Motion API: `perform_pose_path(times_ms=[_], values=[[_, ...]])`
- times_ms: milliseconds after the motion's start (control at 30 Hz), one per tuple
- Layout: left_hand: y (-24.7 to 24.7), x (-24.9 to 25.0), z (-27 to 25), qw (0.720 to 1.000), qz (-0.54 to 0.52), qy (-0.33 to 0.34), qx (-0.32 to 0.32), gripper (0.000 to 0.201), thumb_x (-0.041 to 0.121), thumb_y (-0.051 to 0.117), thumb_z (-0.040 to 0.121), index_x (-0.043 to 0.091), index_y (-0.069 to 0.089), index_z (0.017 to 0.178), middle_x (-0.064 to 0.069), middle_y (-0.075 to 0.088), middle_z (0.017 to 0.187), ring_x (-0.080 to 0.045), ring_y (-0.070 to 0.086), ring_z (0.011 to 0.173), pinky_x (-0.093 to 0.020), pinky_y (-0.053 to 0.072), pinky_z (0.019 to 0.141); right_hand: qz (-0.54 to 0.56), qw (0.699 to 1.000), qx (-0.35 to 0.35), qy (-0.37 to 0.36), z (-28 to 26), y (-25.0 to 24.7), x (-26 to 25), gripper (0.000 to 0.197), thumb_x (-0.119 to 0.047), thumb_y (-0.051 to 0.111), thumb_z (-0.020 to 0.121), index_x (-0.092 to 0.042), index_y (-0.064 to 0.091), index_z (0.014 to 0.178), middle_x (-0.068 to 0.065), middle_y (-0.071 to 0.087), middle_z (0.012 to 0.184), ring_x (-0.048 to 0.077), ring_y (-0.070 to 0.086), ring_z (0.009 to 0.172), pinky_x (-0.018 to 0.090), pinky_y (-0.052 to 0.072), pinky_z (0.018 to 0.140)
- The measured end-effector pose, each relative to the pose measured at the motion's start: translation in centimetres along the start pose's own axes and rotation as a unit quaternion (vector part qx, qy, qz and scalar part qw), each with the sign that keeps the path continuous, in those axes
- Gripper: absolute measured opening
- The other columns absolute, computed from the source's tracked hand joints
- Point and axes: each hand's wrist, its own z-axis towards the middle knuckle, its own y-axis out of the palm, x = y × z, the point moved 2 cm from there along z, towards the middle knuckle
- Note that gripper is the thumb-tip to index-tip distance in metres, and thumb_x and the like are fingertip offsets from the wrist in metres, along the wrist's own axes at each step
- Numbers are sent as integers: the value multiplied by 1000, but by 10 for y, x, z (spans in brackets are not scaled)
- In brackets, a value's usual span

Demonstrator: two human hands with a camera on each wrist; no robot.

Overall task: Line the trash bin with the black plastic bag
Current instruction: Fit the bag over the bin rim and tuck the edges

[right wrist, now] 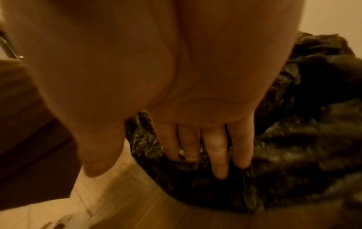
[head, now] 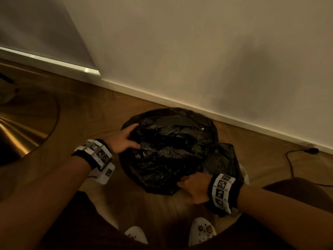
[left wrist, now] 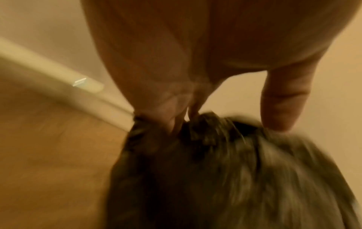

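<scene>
A crumpled black plastic bag point(head: 171, 147) is draped over a round trash bin that stands on the floor by the wall, and the bin itself is hidden beneath it. My left hand point(head: 126, 139) grips the bag at its left edge. In the left wrist view, blurred by motion, the fingers point(left wrist: 176, 120) dig into the folds and the thumb tip touches the plastic point(left wrist: 225, 162). My right hand point(head: 191, 186) is at the bag's near right edge. Its straight fingers point(right wrist: 217, 147) press into the plastic point(right wrist: 293, 155), and the thumb hangs free over the floor.
A pale wall with a white skirting board point(head: 180, 103) runs just behind the bin. A dark cable with a plug point(head: 306, 151) lies on the wooden floor at the right. A round brass base point(head: 27, 130) sits at the left. My white shoes point(head: 201, 230) are below.
</scene>
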Motion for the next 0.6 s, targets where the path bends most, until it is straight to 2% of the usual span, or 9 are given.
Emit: perform_pose_path(times_ms=[67,167,233,300,333,367,433,500,600], values=[[-10,-3,2,969,-228,-62,70,54,11,61,91,24,44,140,-9,44,147,-27,42,135,-43,41,105,32,999,21,-26,-5,-11,3,67,-53,53,93,-20,40,149,9,46,149,32,50,130,45,42,108],[-21,8,2,929,-277,-50,241,24,15,60,93,15,56,117,-19,60,124,-22,61,94,-37,53,78,220,952,200,-75,-28,-68,9,52,-52,54,95,-27,51,141,-2,59,138,16,58,121,35,46,105],[-12,20,2,941,-223,-55,249,29,29,63,91,13,55,113,-15,64,108,-19,61,77,-32,54,63,455,845,273,-66,-32,-104,19,50,-54,48,97,-29,52,140,-4,60,138,12,59,120,35,43,110],[4,27,2,967,-120,-91,206,39,43,68,85,20,50,110,-7,64,99,-22,66,77,-31,56,57,689,694,207,-43,-16,-125,29,67,-70,36,92,-29,48,144,-1,55,145,22,54,129,45,33,116],[11,28,3,973,-71,-104,193,39,43,71,83,21,49,106,-5,64,95,-23,67,75,-30,55,55,755,637,154,-30,-3,-131,33,80,-79,28,88,-27,43,148,1,48,150,30,47,136,50,25,118],[16,27,5,976,-38,-106,185,32,38,72,83,21,51,101,-5,64,92,-23,66,72,-29,54,54,787,607,110,-14,9,-135,36,90,-83,22,85,-26,37,152,3,41,156,36,38,141,55,19,117],[22,22,7,981,24,-108,159,14,23,68,86,14,60,93,-13,69,96,-26,66,75,-33,57,60,808,584,71,33,29,-135,38,95,-83,15,85,-21,28,156,8,28,162,42,23,147,58,11,117],[22,17,9,982,33,-137,123,18,14,64,87,2,62,101,-20,68,105,-31,67,82,-43,61,70,814,567,84,93,41,-130,48,91,-78,16,90,-16,26,156,12,26,162,41,21,148,57,12,118],[20,17,0,987,-34,-140,71,29,14,66,89,5,55,113,-12,58,110,-29,63,88,-38,61,58,795,573,144,138,41,-115,68,90,-77,27,88,-17,30,154,15,34,158,40,27,145,64,16,116]])
